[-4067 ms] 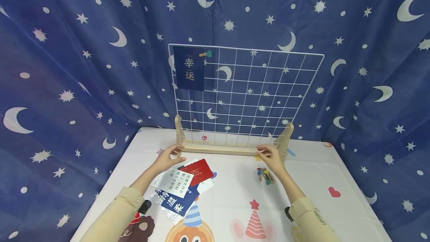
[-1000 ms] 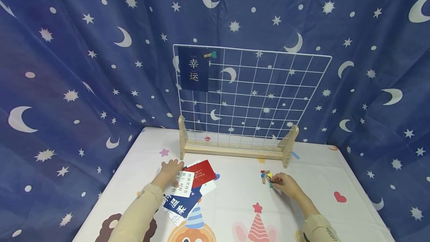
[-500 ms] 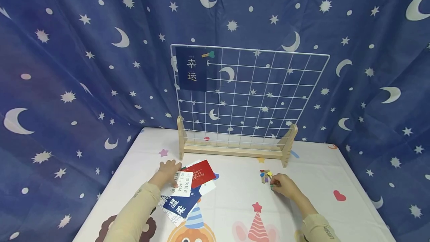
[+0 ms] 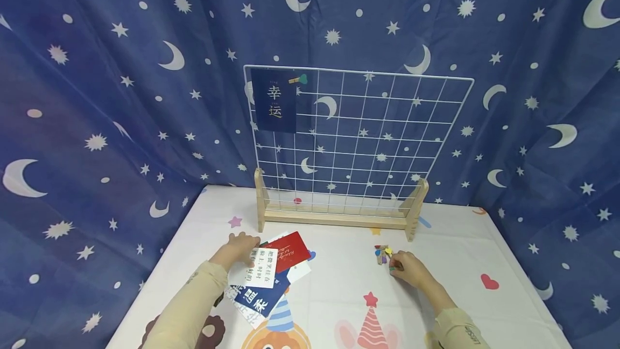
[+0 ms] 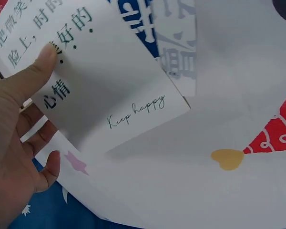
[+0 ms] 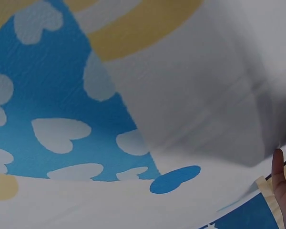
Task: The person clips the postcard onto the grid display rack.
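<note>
My left hand [image 4: 236,252] pinches a white card [image 4: 265,269] with dark Chinese characters at its edge. In the left wrist view, the thumb lies over the white card [image 5: 119,100], with fingers behind it and "Keep happy" along the bottom. Beneath it are a red card [image 4: 292,251], a blue card [image 4: 263,296] and other white ones. Over on the right, my right hand [image 4: 409,268] pinches a small clothespin with a green end [image 4: 392,269], mostly hidden by the fingers. Several clothespins [image 4: 381,255] lie beside it. Only fingertips [image 6: 278,171] enter the right wrist view.
A white wire grid [image 4: 358,139] stands in a wooden base [image 4: 334,218] at the table's back. A dark blue card [image 4: 274,104] hangs at its upper left, with a green-ended clothespin [image 4: 298,79] at its corner. A star-patterned curtain [image 4: 533,123] rises behind.
From above the table near the grid's base, both hands have come down, the left to the cards and the right to the clothespins. Lately the left hand has shifted slightly left; the right barely moved.
</note>
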Tool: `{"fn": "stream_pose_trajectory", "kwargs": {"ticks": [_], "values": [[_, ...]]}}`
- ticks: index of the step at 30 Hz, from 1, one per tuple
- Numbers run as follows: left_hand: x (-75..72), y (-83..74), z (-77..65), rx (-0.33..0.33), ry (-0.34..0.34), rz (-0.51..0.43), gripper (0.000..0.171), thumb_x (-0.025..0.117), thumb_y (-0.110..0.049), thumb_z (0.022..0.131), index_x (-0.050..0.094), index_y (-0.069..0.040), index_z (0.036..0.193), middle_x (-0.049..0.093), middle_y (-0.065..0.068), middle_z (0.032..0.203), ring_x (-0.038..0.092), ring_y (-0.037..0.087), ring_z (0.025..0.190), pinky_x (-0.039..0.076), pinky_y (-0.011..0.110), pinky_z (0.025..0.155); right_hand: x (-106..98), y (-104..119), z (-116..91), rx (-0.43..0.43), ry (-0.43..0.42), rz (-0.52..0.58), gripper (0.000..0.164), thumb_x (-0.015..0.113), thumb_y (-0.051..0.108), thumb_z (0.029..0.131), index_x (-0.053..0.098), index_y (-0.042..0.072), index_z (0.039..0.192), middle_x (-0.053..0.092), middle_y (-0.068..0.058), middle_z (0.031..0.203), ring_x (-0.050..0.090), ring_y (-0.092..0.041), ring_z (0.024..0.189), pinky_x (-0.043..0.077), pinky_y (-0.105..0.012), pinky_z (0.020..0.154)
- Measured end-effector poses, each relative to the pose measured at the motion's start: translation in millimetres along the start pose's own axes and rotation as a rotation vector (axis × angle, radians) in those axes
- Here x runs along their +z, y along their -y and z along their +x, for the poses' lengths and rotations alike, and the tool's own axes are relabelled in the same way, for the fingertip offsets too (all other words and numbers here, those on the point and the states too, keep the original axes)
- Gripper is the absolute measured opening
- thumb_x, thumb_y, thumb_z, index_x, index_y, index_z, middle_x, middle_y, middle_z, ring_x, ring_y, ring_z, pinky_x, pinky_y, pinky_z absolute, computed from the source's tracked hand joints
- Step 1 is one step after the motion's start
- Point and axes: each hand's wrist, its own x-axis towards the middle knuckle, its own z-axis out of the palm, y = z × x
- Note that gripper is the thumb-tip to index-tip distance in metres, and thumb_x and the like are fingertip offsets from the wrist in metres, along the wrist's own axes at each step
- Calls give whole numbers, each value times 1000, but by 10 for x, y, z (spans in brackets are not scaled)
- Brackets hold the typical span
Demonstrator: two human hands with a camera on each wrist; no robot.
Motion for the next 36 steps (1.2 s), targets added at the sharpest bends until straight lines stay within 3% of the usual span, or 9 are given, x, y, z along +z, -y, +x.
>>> {"fn": "stream_pose_trajectory", "kwargs": {"ticks": [5, 10, 16, 20, 29, 36], "values": [[-86, -43, -17, 36, 9, -32, 32, 81, -7, 66, 57, -11, 87, 66, 8, 92, 54, 28, 89, 35, 59, 92, 8, -7, 0, -23, 8, -18, 14, 73, 5, 76, 61, 12, 78, 50, 5, 72, 43, -10, 70, 42, -23, 64], [-145, -86, 16, 18, 82, -71, 30, 77, -6, 72, 62, -6, 97, 67, 12, 101, 60, 34, 103, 32, 67, 99, 7, -11, -12, -66, 9, -23, 14, 72, 5, 77, 60, 12, 77, 49, 6, 72, 41, -8, 69, 40, -21, 62], [-196, -123, 11, 33, 157, -106, 35, 74, -2, 75, 63, 1, 108, 65, 13, 103, 60, 32, 103, 43, 53, 99, -9, -16, -6, -96, 4, -29, 15, 72, 5, 77, 59, 13, 76, 49, 7, 72, 41, -7, 69, 40, -20, 62], [-227, -126, -5, 24, 182, -137, 36, 72, -3, 78, 62, 1, 112, 64, 13, 106, 59, 29, 105, 44, 47, 100, -18, -21, 0, -97, 13, -19, 15, 73, 6, 77, 59, 12, 76, 49, 6, 71, 41, -7, 69, 39, -20, 61], [-222, -52, 17, 70, 140, -150, 31, 71, -7, 79, 64, 1, 108, 64, 13, 103, 59, 29, 101, 44, 45, 100, -36, -32, -8, -105, 21, -30, 15, 73, 6, 77, 59, 13, 76, 48, 6, 71, 40, -8, 69, 37, -20, 61], [-232, 23, 23, 95, 108, -161, 38, 71, -8, 79, 60, 5, 113, 63, 15, 105, 58, 32, 105, 43, 46, 100, -41, -31, -27, -126, 32, -14, 13, 72, 8, 78, 59, 11, 78, 49, 6, 72, 39, -6, 69, 38, -20, 61]]}}
